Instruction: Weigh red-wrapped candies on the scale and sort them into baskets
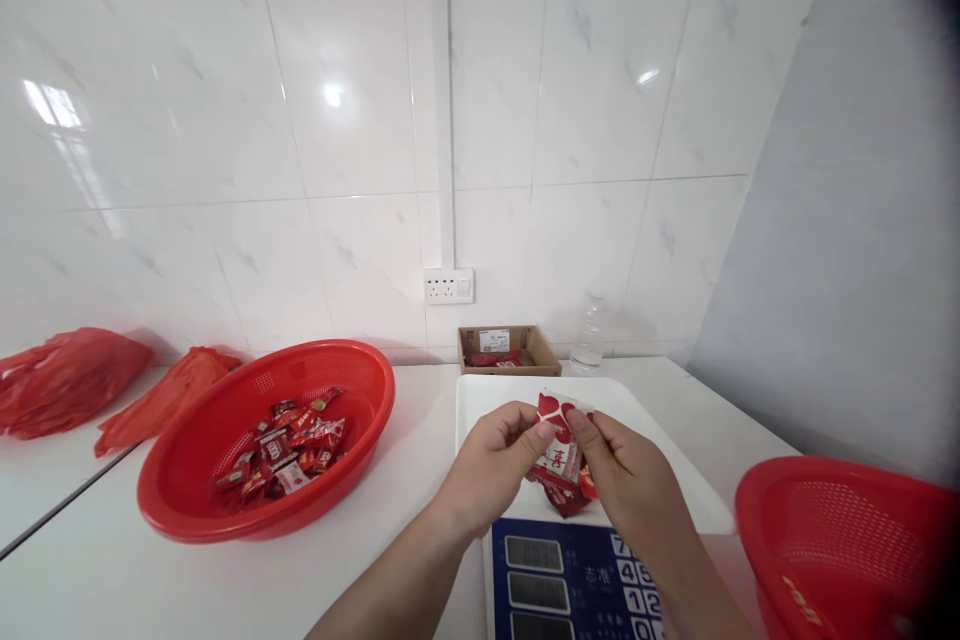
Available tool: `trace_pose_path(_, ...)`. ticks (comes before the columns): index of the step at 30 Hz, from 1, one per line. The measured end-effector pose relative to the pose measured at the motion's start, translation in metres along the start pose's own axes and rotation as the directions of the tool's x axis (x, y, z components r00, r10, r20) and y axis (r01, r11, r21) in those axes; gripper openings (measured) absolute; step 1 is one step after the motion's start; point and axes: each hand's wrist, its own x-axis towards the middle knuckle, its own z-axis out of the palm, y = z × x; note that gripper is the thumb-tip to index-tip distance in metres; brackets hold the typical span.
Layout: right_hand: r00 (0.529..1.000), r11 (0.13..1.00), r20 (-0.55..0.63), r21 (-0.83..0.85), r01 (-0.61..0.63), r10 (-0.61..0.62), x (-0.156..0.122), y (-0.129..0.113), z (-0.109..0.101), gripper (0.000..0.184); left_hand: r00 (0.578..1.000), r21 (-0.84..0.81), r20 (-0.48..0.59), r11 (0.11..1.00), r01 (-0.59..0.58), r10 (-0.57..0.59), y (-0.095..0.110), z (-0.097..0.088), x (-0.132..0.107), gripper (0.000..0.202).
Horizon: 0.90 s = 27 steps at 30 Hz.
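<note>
Between both hands is a small red-and-white snack packet (pixel 559 445), held up over the scale's white pan (pixel 645 420). My left hand (pixel 499 460) pinches its left edge between thumb and fingers. On the opposite edge, my right hand (pixel 626 465) grips it the same way. Just below the packet, a dark red wrapped snack (pixel 564 500) lies partly hidden on the pan. Under my wrists is the blue control panel (pixel 592 575) of the digital scale, with its displays and number keys; the display figures are too faint to read.
A red plastic basket (pixel 360 360) with several wrapped snacks (pixel 274 450) stands at the left. Another red basket (pixel 847 490) is at the right edge. Red plastic bags (pixel 75 380) lie far left. Behind the scale are a cardboard box (pixel 547 357) and a clear bottle (pixel 589 335).
</note>
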Motion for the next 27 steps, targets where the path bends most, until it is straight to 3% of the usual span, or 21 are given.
trace_pose_path(5, 1.0, 1.0, 0.031, 0.008, 0.008, -0.008, 0.003, 0.003, -0.002, 0.046, 0.998, 0.087, -0.023, 0.994, -0.064, 0.066, -0.001, -0.001, 0.001, 0.025)
trace_pose_path(9, 0.997, 0.998, 0.056, -0.004, -0.061, 0.061, 0.011, 0.016, -0.013, 0.042, 0.961, 0.394, -0.181, 0.911, -0.121, 0.206, -0.005, -0.012, 0.005, 0.017)
trace_pose_path(11, 0.993, 0.985, 0.061, -0.146, -0.09, 0.1, 0.014, 0.024, -0.019, 0.036, 0.943, 0.596, -0.228, 0.801, -0.06, 0.241, -0.007, -0.019, 0.007, 0.022)
trace_pose_path(14, 0.983, 0.917, 0.106, -0.387, -0.095, 0.147, 0.018, 0.036, -0.023, 0.03, 0.96, 0.839, -0.209, 0.539, 0.078, 0.185, -0.01, -0.029, 0.011, 0.032)
trace_pose_path(17, 0.964, 0.855, 0.196, -0.516, -0.052, 0.177, 0.019, 0.043, -0.021, 0.026, 0.979, 0.949, -0.188, 0.271, 0.159, 0.082, -0.015, -0.034, 0.016, 0.032)
trace_pose_path(20, 0.948, 0.83, 0.255, -0.557, -0.019, 0.193, 0.019, 0.044, -0.017, 0.031, 0.983, 0.975, -0.186, 0.12, 0.185, -0.006, -0.022, -0.037, 0.021, 0.029)
trace_pose_path(23, 0.935, 0.82, 0.276, -0.572, -0.025, 0.221, 0.019, 0.046, -0.014, 0.042, 0.985, 0.98, -0.171, 0.095, 0.173, -0.02, -0.028, -0.04, 0.024, 0.03)
trace_pose_path(27, 0.931, 0.828, 0.296, -0.56, -0.012, 0.214, 0.021, 0.055, -0.011, 0.048, 0.992, 0.991, -0.042, 0.131, 0.027, 0.116, -0.031, -0.038, 0.024, 0.033)
